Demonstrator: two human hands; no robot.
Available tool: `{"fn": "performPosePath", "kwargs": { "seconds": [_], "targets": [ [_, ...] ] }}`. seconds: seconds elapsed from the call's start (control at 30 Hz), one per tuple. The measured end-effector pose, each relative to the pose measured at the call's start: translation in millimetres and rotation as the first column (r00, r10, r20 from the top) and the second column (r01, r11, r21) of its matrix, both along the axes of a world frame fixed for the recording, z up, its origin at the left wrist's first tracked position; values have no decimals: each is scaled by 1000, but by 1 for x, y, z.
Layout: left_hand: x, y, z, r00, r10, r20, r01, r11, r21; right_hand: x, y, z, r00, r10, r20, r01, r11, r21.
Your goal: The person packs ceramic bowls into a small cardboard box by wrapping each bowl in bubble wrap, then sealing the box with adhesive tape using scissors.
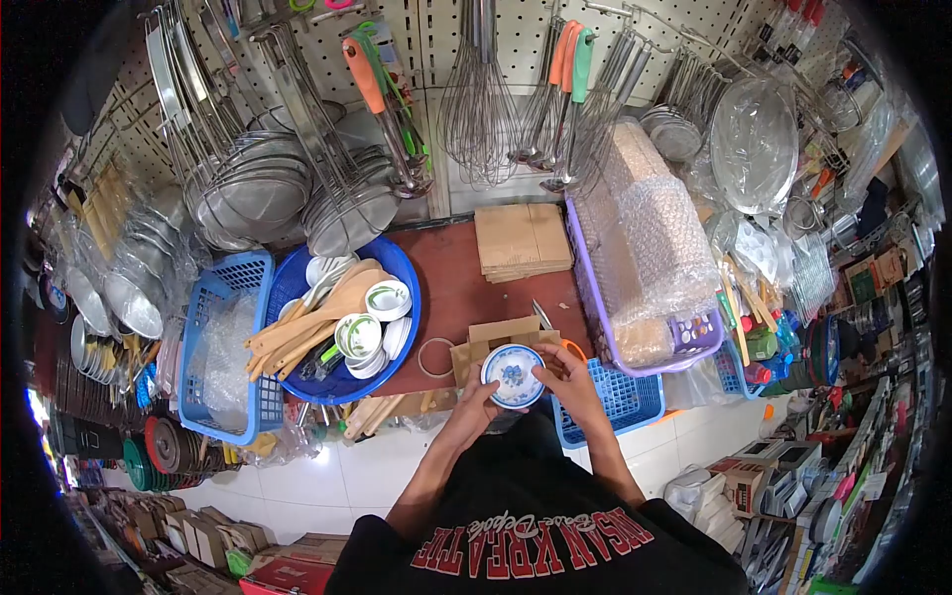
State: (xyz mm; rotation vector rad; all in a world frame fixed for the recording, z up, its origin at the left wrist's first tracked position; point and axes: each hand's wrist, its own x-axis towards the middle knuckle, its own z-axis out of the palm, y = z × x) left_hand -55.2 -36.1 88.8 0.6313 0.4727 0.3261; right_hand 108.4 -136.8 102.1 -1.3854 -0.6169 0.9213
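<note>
A small white bowl with a blue pattern inside is held up between my two hands, near the front edge of the red-brown table. My left hand grips its left rim, thumb on the edge. On the right rim, the fingers of my right hand are closed. Just behind the bowl stands an open cardboard box, partly covered by the bowl and my hands. Scissors with orange handles lie close to my right hand.
Left is a blue basin of wooden spatulas and green-patterned bowls. A tape roll lies nearby. Flat cardboard sits at the back. Right are a purple basket with bubble wrap and a blue basket.
</note>
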Motion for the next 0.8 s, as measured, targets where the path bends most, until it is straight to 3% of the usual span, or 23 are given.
{"fn": "performPosePath", "kwargs": {
  "seconds": [0.2, 0.27, 0.5, 0.57, 0.67, 0.7, 0.73, 0.77, 0.8],
  "targets": [
    [0, 3, 0, 1000, 7, 14, -8, 999, 54, 3, -3, 7, 991, 31, -128, -43, 994, -97],
    [-1, 10, 3, 994, -35, 107, 36, 999, -3, 4, -2, 6, 978, 3, -211, -14, 998, -55],
    [2, 16, 7, 988, -8, 152, -6, 996, 92, 2, 1, 23, 926, -18, -378, 52, 995, 82],
    [5, 16, 13, 989, 10, 151, -28, 993, 118, 4, 0, 22, 949, -10, -317, 37, 996, 78],
    [11, 23, 26, 999, 34, 2, -34, 984, 177, 10, 3, 19, 990, -15, -137, 20, 999, 36],
    [13, 29, 14, 993, 95, -73, -44, 857, 514, 12, 5, 17, 998, -15, -61, 16, 1000, 16],
    [14, 39, -9, 977, 177, -121, -16, 621, 784, 13, 7, 17, 999, -23, -24, 23, 1000, -18],
    [16, 45, -21, 953, 270, -135, 48, 308, 950, 15, 10, 16, 999, -30, 13, 30, 998, -51],
    [17, 47, -12, 947, 278, -162, 64, 331, 942, 16, 12, 14, 998, -35, 51, 39, 996, -83]
  ]
}}
